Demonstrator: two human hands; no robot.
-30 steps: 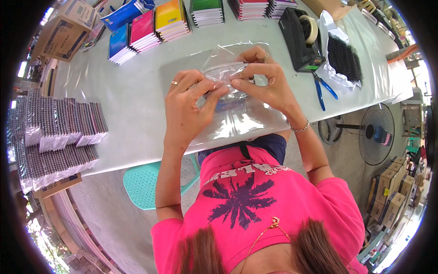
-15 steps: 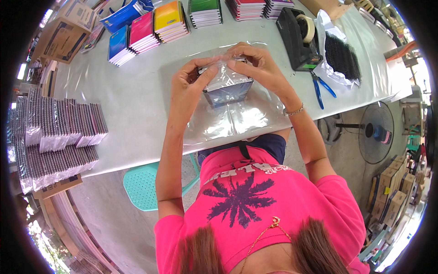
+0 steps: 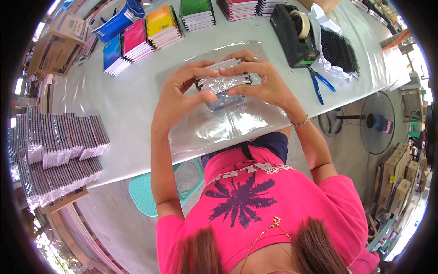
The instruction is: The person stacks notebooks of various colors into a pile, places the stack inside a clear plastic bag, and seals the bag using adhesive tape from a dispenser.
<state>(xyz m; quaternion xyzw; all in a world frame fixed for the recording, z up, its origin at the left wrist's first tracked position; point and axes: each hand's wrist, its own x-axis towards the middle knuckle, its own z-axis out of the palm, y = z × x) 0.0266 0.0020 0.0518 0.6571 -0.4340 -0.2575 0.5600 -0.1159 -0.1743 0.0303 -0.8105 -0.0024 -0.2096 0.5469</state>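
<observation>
Long white table (image 3: 137,98) beside standing fan (image 3: 376,122)

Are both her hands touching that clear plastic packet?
Touching: the head view shows the left hand and right hand gripping the clear plastic packet from either side.

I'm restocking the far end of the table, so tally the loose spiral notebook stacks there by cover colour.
Blue stack: 1
Pink stack: 1
Yellow-orange stack: 1
Green stack: 1
Red stack: 1
Total: 5 stacks whose colour shows. One more stack sits at the frame's edge, colour unclear. The clear-wrapped bundle in both hands is not counted.
</observation>
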